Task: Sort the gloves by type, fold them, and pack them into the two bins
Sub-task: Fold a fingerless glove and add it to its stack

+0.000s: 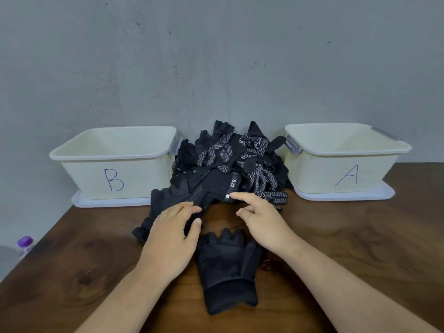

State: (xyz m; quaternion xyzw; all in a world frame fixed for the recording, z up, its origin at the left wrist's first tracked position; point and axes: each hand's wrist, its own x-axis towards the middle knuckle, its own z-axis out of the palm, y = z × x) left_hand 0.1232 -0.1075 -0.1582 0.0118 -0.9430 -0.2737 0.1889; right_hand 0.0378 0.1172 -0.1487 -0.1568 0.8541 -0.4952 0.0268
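— While both hands reach toward the near edge of the glove pile point(230, 159), what is each one doing?

— The left hand point(173, 236) lies over a plain black glove point(156, 205) at the pile's near-left corner. Its fingers are relaxed and nearly straight, the thumb is out to the side, and it pinches nothing. The right hand point(262, 219) has its forefinger straight, with the tip at the small white tag of the glove marked 5.11 point(223, 183). Its other fingers are loosely curled and hold nothing.

— And where are the gloves?

— They are heaped mid-bench against the grey wall point(216, 56), between bin B point(113, 156) on the left and bin A point(348, 152) on the right, just beside both. Dotted-palm gloves lie on top and to the right, plain black ones to the left and front. One padded glove point(228, 267) lies apart, flat on the bench point(336, 248) between the forearms, with its fingers toward the pile and its cuff toward the person.

— And the bins?

— Each stands on a pale lid with its letter facing the person. A purple-capped bottle point(25, 243) shows past the bench's left edge.
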